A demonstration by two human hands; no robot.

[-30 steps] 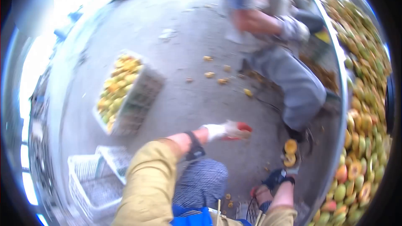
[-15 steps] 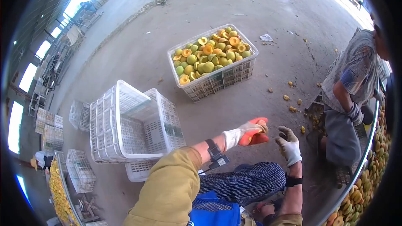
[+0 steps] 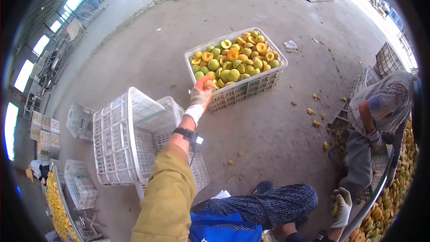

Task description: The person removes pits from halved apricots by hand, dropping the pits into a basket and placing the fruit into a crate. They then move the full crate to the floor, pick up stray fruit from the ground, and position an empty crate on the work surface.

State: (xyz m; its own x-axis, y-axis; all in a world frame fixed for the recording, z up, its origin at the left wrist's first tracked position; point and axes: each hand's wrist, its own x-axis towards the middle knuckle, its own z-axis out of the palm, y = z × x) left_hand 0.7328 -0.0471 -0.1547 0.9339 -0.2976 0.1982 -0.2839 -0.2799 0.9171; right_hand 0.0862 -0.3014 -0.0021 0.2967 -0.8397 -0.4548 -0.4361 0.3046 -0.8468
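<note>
My left hand (image 3: 203,91), in a glove with orange-red fingers, reaches to the near left corner of a white crate (image 3: 214,103) heaped with green and orange fruit (image 3: 233,60). Its fingers are closed around an orange fruit piece (image 3: 209,84) at the crate's rim. Low on the right, my right hand (image 3: 342,207), in a whitish glove, has its fingers curled around a small yellowish piece, partly hidden. It is beside the metal edge of a trough of fruit halves (image 3: 389,197).
Empty white crates (image 3: 114,141) stand nested at the left. A co-worker (image 3: 380,112) bends over the trough at the right. Fruit scraps (image 3: 316,123) lie on the floor. Another person (image 3: 39,169) is beside a fruit-filled trough (image 3: 58,201) at the far left.
My left hand has moved up and left to the full crate with the fruit. My right hand has moved down and right, and its fingers have curled. The co-worker has bent lower.
</note>
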